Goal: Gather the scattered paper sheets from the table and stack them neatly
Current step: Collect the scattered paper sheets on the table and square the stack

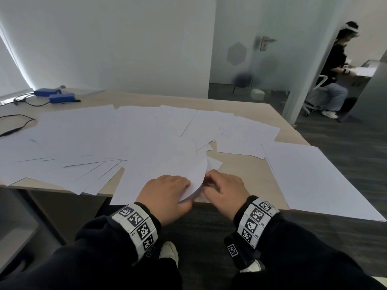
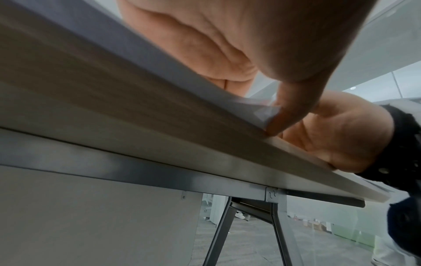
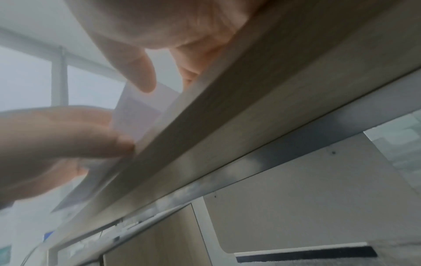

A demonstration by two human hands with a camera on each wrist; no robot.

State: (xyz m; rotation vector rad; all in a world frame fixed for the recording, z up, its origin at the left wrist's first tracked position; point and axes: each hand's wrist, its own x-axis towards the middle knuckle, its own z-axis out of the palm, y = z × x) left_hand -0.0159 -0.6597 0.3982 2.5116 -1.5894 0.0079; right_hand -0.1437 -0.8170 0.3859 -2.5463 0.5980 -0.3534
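Many white paper sheets (image 1: 117, 139) lie scattered and overlapping over the light wood table (image 1: 247, 176). At the front edge my left hand (image 1: 187, 192) lies on a small bundle of sheets (image 1: 167, 162), fingers on top and thumb at its curled-up right corner. In the left wrist view the thumb (image 2: 284, 115) presses that paper corner (image 2: 255, 109) at the table edge. My right hand (image 1: 209, 185) is beside it, fingers curled at the lifted edge. In the right wrist view its thumb (image 3: 141, 75) touches the raised corner (image 3: 136, 111).
A squared stack of sheets (image 1: 314, 176) lies at the table's right front. Two blue boxes (image 1: 54, 95) with black cables (image 1: 14, 124) sit at the far left. Another person (image 1: 333, 70) sits at a desk beyond a glass door at the right.
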